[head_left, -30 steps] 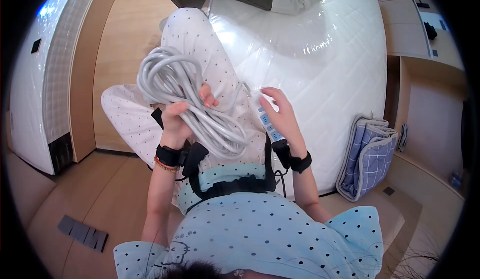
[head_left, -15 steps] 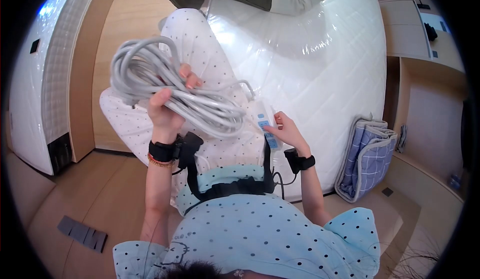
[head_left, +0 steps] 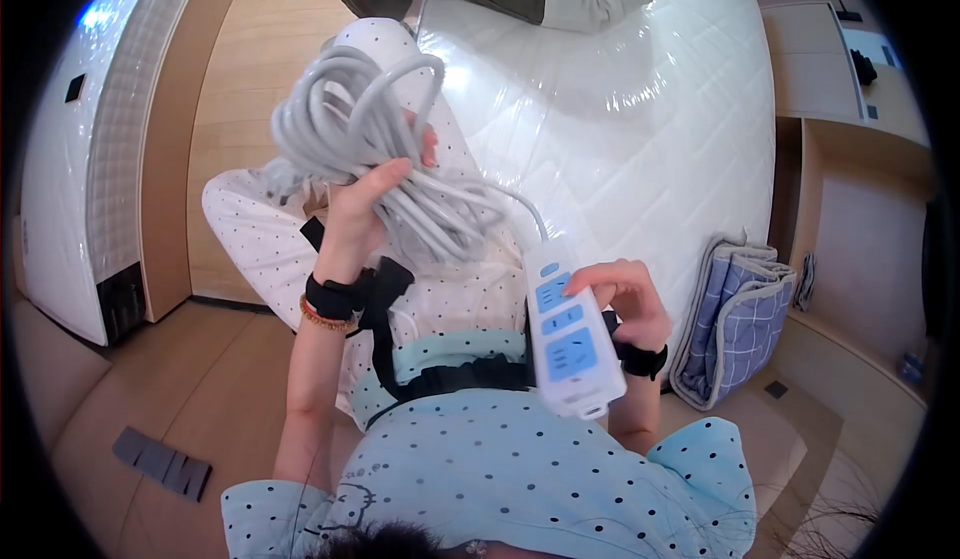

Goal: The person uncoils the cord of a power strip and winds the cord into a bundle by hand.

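Strip (head_left: 561, 321) is now raised, lower centre, pinched by the right grip (head_left: 635, 304); cord (head_left: 365, 124) is clasped by the left grip (head_left: 362, 209): both occupied.

A black-dotted blue top (head_left: 540, 459) goes with dotted white trousers (head_left: 258, 217), black wrist straps (head_left: 334, 297) and, it seems, a beaded bracelet (head_left: 326, 318).

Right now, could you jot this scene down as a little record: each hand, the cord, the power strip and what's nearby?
Left hand: gripping the grey cord
Right hand: holding the power strip by its side
Cord: gathered in loose loops, one end running into the strip
Strip: white, blue socket panels facing the camera
Nearby: plastic-covered mattress, folded checked fabric
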Demonstrator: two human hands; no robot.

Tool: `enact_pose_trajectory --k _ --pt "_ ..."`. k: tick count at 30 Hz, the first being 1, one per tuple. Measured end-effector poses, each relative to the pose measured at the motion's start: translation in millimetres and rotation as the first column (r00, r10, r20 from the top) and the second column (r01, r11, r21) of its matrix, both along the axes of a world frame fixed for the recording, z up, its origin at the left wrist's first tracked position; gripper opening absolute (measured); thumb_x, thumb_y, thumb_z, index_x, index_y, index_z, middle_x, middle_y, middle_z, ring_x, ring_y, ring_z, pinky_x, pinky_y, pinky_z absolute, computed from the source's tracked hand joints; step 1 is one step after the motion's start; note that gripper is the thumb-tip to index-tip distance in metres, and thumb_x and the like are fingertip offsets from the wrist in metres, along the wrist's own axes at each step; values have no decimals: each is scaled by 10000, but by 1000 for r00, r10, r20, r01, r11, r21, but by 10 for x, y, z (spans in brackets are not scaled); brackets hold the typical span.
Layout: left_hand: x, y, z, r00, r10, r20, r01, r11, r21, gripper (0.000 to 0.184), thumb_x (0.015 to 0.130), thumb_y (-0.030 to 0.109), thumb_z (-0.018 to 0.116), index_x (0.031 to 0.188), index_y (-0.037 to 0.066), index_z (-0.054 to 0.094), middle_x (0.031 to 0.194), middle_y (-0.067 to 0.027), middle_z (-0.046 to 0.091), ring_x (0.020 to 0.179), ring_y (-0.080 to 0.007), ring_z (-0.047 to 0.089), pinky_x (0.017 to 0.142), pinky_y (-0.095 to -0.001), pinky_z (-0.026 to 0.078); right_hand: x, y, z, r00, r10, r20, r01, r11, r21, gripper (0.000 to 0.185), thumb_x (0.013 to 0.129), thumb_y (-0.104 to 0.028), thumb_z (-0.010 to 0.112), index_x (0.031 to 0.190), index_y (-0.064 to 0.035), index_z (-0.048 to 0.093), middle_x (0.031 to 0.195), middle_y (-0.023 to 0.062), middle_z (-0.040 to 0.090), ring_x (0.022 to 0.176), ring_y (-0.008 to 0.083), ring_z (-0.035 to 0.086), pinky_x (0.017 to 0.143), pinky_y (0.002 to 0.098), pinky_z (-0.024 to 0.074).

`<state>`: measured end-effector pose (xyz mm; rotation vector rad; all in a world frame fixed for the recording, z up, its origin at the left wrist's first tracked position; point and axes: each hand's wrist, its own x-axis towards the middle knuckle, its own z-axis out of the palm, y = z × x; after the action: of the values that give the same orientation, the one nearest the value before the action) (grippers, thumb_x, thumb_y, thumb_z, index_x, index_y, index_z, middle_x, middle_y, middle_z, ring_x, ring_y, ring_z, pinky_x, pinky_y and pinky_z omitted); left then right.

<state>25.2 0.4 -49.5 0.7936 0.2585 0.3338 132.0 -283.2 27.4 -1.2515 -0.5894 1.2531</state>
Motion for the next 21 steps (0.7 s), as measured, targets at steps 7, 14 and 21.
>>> enact_pose_trajectory --k 7,14,21 --pt "76 -290 12 928 -148 -341 176 983 54 267 754 81 636 1004 -8 610 938 -80 642 823 -136 595 756 -273 474 -184 414 204 994 30 101 -8 976 -216 421 672 64 659 1081 8 574 496 29 584 433 73 547 460 199 421" --pt "82 -341 37 843 -239 -482 250 967 -43 286 766 88 649 1017 -47 614 968 -99 648 857 -158 617 759 -284 488 18 742 -145 891 -307 -336 317 948 -26 278 974 -215 424 976 43 530 355 -62 350 260 49 282 341 184 252" --pt "-16 -363 -473 900 -311 -305 118 848 -518 332 898 203 527 1149 -13 538 1089 -100 614 950 -177 605 847 -309 487 71 964 -770 884 -408 -227 323 886 -334 304 910 -302 549 808 -20 604 522 -77 428 402 7 286 403 180 232"
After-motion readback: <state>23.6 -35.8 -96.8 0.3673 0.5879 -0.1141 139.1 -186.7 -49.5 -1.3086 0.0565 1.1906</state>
